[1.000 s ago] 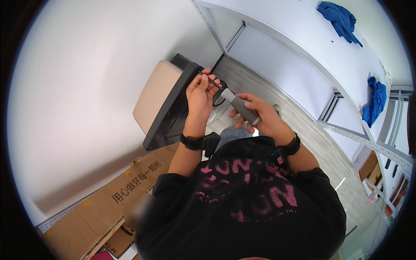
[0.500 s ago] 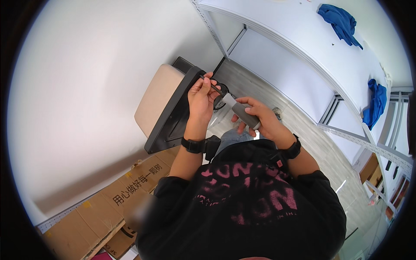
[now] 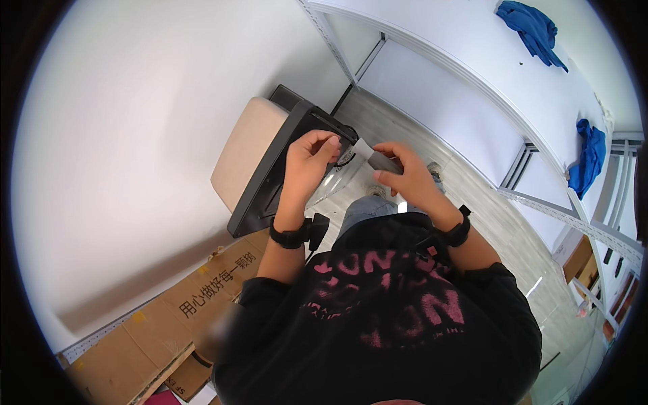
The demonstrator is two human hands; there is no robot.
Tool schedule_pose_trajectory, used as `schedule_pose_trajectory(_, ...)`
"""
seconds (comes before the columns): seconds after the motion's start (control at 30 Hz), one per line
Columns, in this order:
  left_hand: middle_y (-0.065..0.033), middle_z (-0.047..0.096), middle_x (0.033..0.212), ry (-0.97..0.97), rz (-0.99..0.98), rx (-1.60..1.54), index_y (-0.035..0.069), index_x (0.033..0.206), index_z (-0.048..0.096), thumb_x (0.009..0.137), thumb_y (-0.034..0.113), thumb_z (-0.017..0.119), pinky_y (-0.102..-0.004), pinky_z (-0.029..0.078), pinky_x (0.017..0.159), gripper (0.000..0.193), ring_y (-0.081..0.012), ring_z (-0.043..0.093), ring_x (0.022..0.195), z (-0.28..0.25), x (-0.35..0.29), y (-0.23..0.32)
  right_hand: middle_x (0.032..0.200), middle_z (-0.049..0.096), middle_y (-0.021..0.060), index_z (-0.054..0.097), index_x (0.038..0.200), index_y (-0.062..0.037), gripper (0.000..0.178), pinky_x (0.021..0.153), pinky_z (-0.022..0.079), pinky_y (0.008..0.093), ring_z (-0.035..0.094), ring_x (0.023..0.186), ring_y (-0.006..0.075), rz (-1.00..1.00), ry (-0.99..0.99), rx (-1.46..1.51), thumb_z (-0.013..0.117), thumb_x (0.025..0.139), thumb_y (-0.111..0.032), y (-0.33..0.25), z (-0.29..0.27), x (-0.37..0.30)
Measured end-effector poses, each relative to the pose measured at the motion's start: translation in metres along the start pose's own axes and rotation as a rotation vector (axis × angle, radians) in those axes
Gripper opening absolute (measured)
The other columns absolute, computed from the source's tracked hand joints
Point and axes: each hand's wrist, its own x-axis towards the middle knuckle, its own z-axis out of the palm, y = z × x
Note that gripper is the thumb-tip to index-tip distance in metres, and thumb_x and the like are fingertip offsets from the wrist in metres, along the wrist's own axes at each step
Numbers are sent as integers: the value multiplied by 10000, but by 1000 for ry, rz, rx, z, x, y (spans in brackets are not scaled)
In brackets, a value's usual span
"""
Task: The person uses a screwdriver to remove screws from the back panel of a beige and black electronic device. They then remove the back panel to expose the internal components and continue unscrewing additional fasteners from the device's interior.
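My right hand (image 3: 413,181) is wrapped around the grey handle of a screwdriver (image 3: 365,148), whose shaft points up and left toward the black-framed piece. Close by on the left, my left hand (image 3: 308,164) has its fingers curled with the tips pinched together; anything between them is too small to make out. Behind that hand stands a piece with a beige panel (image 3: 248,145) and a black frame (image 3: 264,172), tilted on its side like a seat. My left hand covers part of its black underside.
A long cardboard box (image 3: 158,324) lies at lower left along the white wall (image 3: 135,135). White metal shelving (image 3: 445,88) runs across the upper right, with a blue cloth (image 3: 533,34) and another blue cloth (image 3: 588,158) on it. Grey flooring (image 3: 466,158) shows between.
My left hand has come off the screwdriver's shaft and drawn back slightly, its fingers now curled. My right hand has shifted its grip forward along the handle.
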Motion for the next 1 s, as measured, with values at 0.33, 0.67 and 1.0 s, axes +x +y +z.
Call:
schedule_pose_trajectory(0.33,-82,655,693,288,-41,497,-36,1278,402,822,78,632,-257,487,571,523,-150,623,577,5,1,36,984,586,64,515,1203,-32,404,556,483,241,540,828,109,2,-10,72,601,813,-93,-4,1,-2)
schedule_pose_trajectory(0.67,-130,696,882,365,303,676,-48,1298,369,797,38,550,-318,515,691,540,-263,679,728,1,10,10,1093,569,77,485,1263,-22,451,584,493,234,550,803,85,128,-114,316,594,826,-50,10,3,12)
schedule_pose_trajectory(1.0,-155,688,925,333,235,583,-45,1327,322,819,73,580,-312,518,735,581,-259,684,798,4,9,13,1063,575,114,542,1171,-63,478,828,453,317,551,971,206,-107,80,-270,717,727,-86,-4,8,4)
